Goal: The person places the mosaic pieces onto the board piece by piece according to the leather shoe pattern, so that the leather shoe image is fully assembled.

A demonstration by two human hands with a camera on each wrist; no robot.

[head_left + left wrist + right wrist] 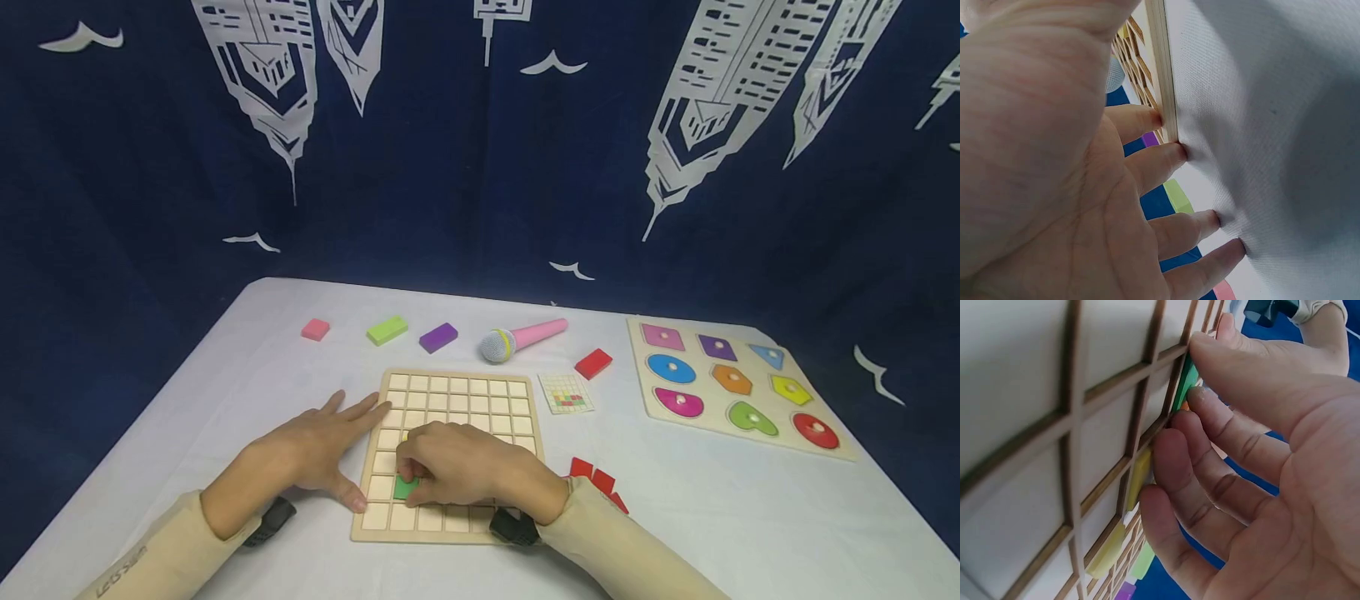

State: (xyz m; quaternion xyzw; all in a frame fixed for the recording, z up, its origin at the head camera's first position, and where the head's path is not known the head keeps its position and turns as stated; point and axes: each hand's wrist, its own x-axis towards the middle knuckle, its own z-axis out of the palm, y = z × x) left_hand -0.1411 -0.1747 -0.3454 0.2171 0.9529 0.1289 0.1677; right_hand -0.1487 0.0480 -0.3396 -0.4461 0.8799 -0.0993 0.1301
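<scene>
A wooden grid board (457, 386) lies flat on the white table. My left hand (315, 450) is spread along its left side, fingertips and thumb touching the frame and the cloth beside it. Over the lower left cells, my right hand (465, 462) pinches a green square tile (406, 487) between thumb and forefinger, at a cell of the board. The right wrist view shows the green tile (1186, 382) tilted, a sliver of orange just under the forefinger, and yellow tiles (1107, 551) in cells nearby. The hand covers much of the board's middle.
Right of the board lie a pattern card (566, 393) and several red tiles (592, 477), partly behind the sleeve. Farther back are pink (315, 330), lime (387, 331), purple (438, 337) and red blocks (593, 364), plus a toy microphone (525, 338). A shape puzzle (720, 433) sits far right.
</scene>
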